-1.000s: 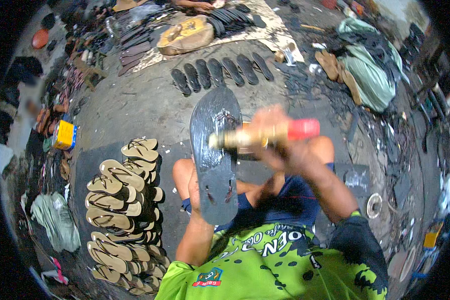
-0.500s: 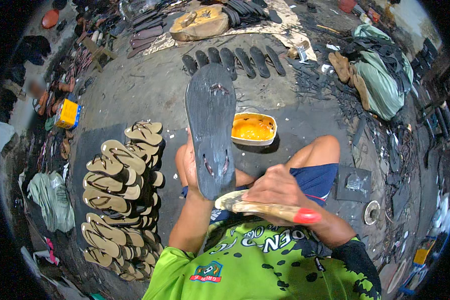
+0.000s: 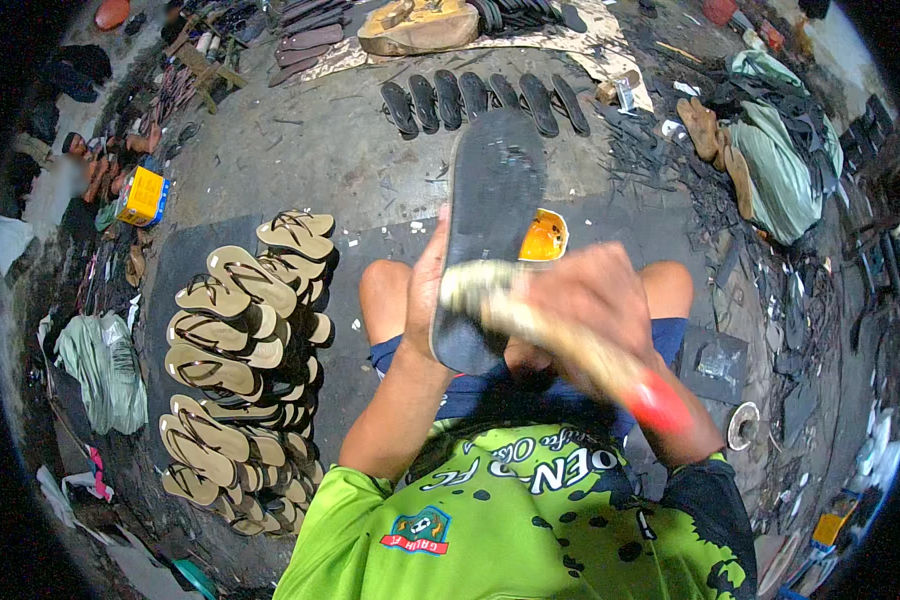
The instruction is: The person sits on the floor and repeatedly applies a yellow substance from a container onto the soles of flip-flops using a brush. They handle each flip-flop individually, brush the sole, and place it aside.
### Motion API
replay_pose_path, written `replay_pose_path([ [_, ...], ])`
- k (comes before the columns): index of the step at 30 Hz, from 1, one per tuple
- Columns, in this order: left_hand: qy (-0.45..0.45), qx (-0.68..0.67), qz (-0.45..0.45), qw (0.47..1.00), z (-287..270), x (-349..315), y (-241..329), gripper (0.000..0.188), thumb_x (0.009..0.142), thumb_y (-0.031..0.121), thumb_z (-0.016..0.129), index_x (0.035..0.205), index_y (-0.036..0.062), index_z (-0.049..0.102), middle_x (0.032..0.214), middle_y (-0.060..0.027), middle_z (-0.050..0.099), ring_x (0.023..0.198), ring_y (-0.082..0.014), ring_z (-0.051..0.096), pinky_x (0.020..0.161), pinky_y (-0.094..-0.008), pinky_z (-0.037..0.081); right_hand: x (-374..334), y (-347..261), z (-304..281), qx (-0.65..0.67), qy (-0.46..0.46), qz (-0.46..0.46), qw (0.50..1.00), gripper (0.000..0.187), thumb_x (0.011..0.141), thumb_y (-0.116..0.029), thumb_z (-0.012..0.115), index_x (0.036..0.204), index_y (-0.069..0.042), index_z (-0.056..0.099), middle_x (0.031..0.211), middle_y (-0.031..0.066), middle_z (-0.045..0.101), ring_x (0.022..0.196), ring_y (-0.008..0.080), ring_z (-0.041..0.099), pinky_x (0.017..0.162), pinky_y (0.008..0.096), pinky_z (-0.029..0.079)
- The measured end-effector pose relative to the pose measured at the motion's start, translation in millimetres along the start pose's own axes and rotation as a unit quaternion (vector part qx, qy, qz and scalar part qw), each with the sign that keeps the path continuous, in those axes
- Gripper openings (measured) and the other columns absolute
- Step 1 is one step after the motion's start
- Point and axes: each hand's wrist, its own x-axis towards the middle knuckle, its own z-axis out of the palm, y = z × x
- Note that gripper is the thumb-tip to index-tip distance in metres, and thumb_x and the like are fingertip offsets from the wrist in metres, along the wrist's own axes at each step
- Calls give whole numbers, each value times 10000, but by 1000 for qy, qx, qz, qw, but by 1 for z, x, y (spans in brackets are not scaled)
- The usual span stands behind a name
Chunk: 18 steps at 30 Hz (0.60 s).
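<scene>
My left hand [image 3: 427, 280] is closed round the side of a black flip-flop [image 3: 495, 190], holding it up with the dark underside towards me. In my right hand [image 3: 592, 292] is a wooden-handled brush [image 3: 585, 355] with a red end, blurred by motion. Its pale, coated head crosses the lower half of the sole and appears to touch it. Behind the sole, a white tub [image 3: 566, 236] with orange-yellow paste inside is partly hidden.
Stacked tan flip-flops [image 3: 210, 370] with dark straps stand at my left. A row of black soles [image 3: 448, 100] lies ahead, before a round wooden block [image 3: 415, 32]. Black scraps and a green sack [image 3: 775, 180] are to the right. A person [image 3: 80, 165] sits far left, by a yellow tin [image 3: 143, 196].
The brush has moved from below the sole's near end up onto its lower half. The flip-flop has shifted right, now covering more of the tub. My view has shifted slightly.
</scene>
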Motion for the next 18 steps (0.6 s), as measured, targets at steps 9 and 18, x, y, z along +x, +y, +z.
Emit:
replay_pose_path([
  [9,224,378,94,893,26,4,-14,362,1037,297,401,1285,46,483,1109,-108,597,948,-181,603,818,-360,501,1,-15,1,12,-72,78,994,229,745,-123,711,974,-116,701,782,45,602,655,210,567,556,354,425],
  [18,50,357,115,925,1,-30,-12,478,1035,280,357,1414,-12,364,1294,-216,540,1104,-280,609,901,-399,538,16,98,-27,-86,141,279,946,179,859,-148,699,1011,-56,716,873,121,707,783,235,679,738,321,526],
])
